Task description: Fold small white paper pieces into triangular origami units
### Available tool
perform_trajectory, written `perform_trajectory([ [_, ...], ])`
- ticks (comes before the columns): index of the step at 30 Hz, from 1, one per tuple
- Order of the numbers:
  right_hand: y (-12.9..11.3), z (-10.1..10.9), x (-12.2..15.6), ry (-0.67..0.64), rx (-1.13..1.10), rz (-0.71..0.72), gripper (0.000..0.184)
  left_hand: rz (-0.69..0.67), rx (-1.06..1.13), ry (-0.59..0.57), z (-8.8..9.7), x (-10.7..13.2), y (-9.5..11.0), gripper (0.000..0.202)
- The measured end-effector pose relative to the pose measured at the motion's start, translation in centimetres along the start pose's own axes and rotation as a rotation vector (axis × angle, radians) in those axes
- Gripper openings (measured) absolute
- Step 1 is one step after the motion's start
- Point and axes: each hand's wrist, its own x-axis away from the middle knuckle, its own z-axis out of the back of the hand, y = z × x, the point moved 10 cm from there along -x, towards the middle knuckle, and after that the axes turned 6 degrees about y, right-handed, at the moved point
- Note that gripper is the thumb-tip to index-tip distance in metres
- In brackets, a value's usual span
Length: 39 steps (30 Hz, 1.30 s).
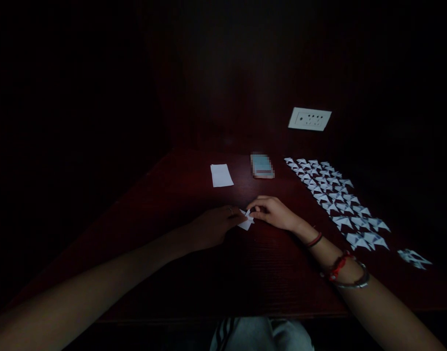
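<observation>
A small folded piece of white paper [246, 224] lies at the middle of the dark red table, between my two hands. My left hand [215, 225] wears a ring and pinches the paper from the left side. From the right, my right hand [273, 211] grips a raised flap of the same paper between thumb and fingers. Behind them sits a stack of white paper sheets [221, 175]. Rows of folded white paper figures [328, 187] with pointed ends spread over the table's right side.
A phone-like object [262, 166], blurred out, lies at the back of the table [165, 195]. A white wall socket [310, 119] is above it. One folded paper figure [414, 258] lies apart at the right, near my right forearm.
</observation>
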Motion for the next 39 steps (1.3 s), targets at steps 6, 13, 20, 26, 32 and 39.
perform_trajectory([
  [6,-0.7,-0.5,0.0,-0.041,-0.018,0.018,0.011,-0.08,0.078,-0.061,0.0,0.3,-0.4,0.061],
  [13,2.3,-2.1,0.0,-0.16,-0.089,-0.268,0.014,-0.059,0.077,-0.042,-0.4,0.0,-0.1,0.058],
  [20,2.7,-1.9,-0.4,-0.168,-0.082,-0.336,0.013,-0.026,0.192,-0.008,0.4,-0.4,0.2,0.055],
  [26,3.2,-0.8,0.0,-0.013,-0.036,-0.34,0.017,-0.015,0.191,-0.005,0.2,-0.3,0.0,0.055],
  [32,-0.2,1.1,0.3,0.062,-0.027,-0.004,0.012,-0.039,0.121,-0.025,0.4,0.0,0.0,0.057],
  [39,-3.8,0.0,1.4,-0.084,0.151,0.261,0.026,-0.091,0.14,-0.054,1.0,0.6,-1.0,0.063],
])
